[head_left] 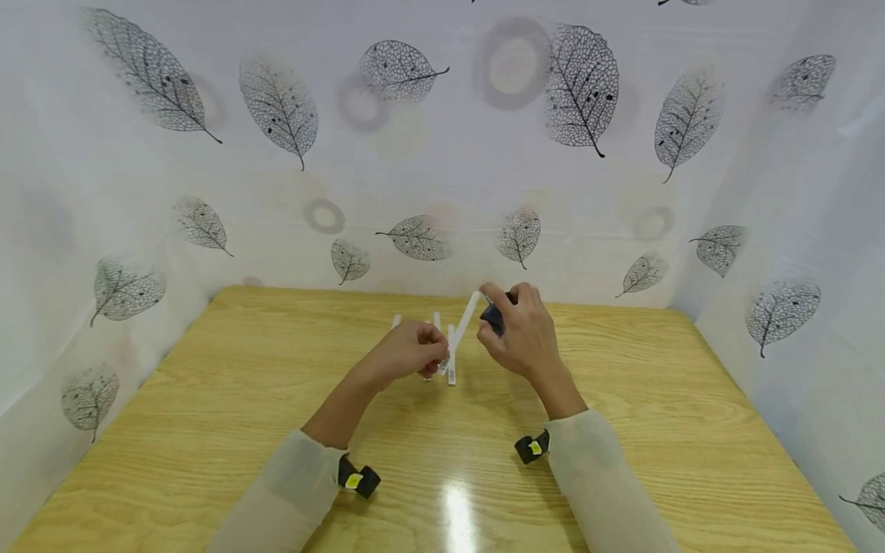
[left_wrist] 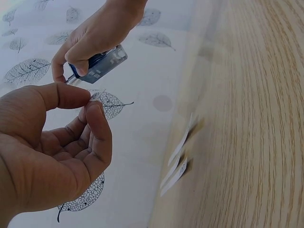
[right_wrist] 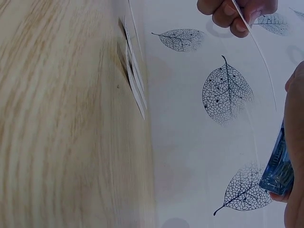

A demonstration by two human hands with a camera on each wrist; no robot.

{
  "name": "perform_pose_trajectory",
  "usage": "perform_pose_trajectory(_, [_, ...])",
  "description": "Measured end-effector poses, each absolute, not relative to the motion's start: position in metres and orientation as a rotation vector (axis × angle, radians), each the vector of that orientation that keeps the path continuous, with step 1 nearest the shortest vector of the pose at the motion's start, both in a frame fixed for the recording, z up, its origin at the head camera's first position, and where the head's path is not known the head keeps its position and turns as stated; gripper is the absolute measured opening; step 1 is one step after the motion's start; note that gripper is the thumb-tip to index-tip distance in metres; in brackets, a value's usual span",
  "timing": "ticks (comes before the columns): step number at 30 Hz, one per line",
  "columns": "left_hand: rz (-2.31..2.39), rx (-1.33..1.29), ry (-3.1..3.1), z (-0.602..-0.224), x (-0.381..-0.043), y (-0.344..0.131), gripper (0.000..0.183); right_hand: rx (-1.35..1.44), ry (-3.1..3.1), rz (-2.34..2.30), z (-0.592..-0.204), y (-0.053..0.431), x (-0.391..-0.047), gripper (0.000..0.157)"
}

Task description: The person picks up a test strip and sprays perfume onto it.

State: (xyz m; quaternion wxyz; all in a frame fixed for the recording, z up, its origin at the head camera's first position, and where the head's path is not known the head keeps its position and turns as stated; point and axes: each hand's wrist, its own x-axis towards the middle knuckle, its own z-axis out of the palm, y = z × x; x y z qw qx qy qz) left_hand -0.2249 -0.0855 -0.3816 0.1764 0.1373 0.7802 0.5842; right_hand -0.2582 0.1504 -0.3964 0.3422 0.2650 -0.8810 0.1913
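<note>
Between thumb and index fingertip my left hand [head_left: 412,352] pinches the lower end of a narrow white paper test strip [head_left: 467,316]. The strip slants up and right, its far end close to the bottle in my right hand; in the right wrist view it bows slightly. My right hand [head_left: 523,332] grips a small dark blue glass perfume bottle [left_wrist: 102,65], with the index finger bent over its silver spray top [left_wrist: 72,80]. The bottle's clear base [right_wrist: 278,183] shows below the fingers. Several more white strips [right_wrist: 134,78] lie on the table behind and below my left hand.
The wood-grain table [head_left: 276,430] ends at a pale curtain [head_left: 442,177] printed with dark leaves, which hangs at the back and both sides. A black camera mount [head_left: 359,481] sits on the left wrist, another camera mount [head_left: 532,447] on the right.
</note>
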Motion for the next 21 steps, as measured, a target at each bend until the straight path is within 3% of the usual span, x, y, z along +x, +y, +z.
perform_pose_trajectory(21, [1.645,0.39,2.205,-0.3848,-0.2257,-0.0855,0.014,0.67,-2.304,0.512,-0.3961,0.1502,-0.2567,0.046])
